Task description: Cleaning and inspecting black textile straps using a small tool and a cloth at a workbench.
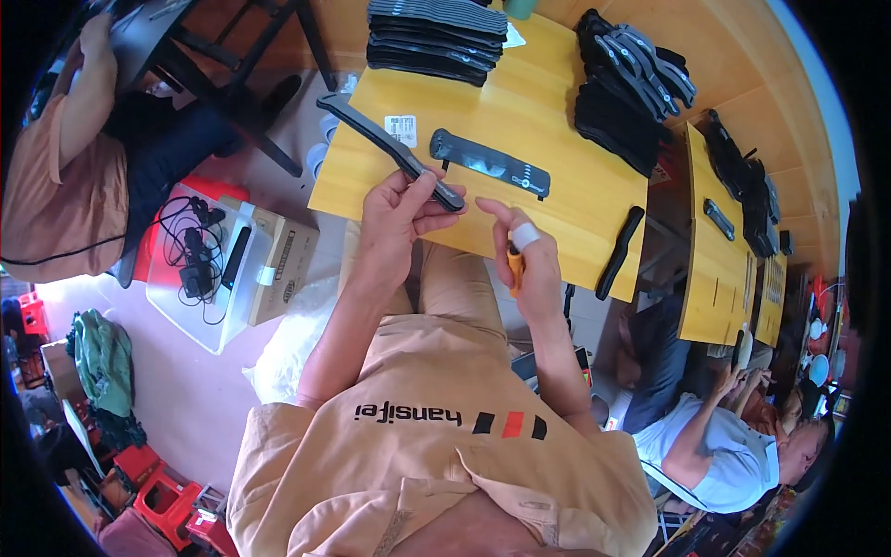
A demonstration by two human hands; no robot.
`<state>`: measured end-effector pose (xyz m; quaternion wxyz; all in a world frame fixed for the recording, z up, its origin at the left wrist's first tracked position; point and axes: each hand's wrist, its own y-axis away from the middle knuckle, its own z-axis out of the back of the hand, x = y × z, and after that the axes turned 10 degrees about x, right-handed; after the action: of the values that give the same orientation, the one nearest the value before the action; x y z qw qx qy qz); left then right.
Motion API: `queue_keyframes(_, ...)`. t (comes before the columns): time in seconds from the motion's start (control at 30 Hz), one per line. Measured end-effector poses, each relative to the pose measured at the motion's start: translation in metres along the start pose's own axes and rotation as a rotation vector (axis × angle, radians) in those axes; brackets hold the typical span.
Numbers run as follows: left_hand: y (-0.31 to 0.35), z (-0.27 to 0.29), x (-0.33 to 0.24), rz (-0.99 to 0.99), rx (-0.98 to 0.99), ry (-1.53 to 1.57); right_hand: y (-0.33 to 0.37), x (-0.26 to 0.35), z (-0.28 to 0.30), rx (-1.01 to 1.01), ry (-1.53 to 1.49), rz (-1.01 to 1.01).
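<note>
My left hand (394,213) pinches a long, slightly curved black piece (371,130) near its lower end, which lies across my fingers. The rest of it points up and left over the table edge. Close by on the right, my right hand (534,269) is closed around a small orange-handled tool (515,267), whose working end I cannot make out. A white wrap (525,235) covers part of one finger. Just beyond both hands lies a flat dark panel (492,165) with rounded ends and pale dots. A white label sheet (400,129) sits left of it.
The yellow table (371,93) carries a tall stack of dark pieces (432,42) at the back, a heap of black pieces (631,84) at right and a black strip (620,251) near its right edge. A plastic bin with cables (218,320) stands left. People sit on both sides.
</note>
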<state>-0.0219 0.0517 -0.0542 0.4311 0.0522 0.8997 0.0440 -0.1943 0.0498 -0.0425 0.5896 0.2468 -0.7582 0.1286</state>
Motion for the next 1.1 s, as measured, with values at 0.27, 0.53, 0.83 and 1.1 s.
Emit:
queue_keyframes(0.27,0.003,-0.019,-0.001,-0.024,-0.024,-0.127,0.011,0.011,-0.015,-0.032,0.539,0.069)
queue_keyframes(0.53,0.004,-0.025,0.002,-0.138,-0.022,-0.201,0.009,0.012,-0.017,0.004,0.595,0.049)
queue_keyframes(0.83,0.005,-0.027,0.005,-0.196,-0.006,-0.256,0.01,0.017,-0.013,0.051,0.175,-0.115)
queue_keyframes(1.1,0.009,-0.031,0.008,-0.301,0.019,-0.332,0.011,0.009,-0.009,0.04,-0.14,-0.119)
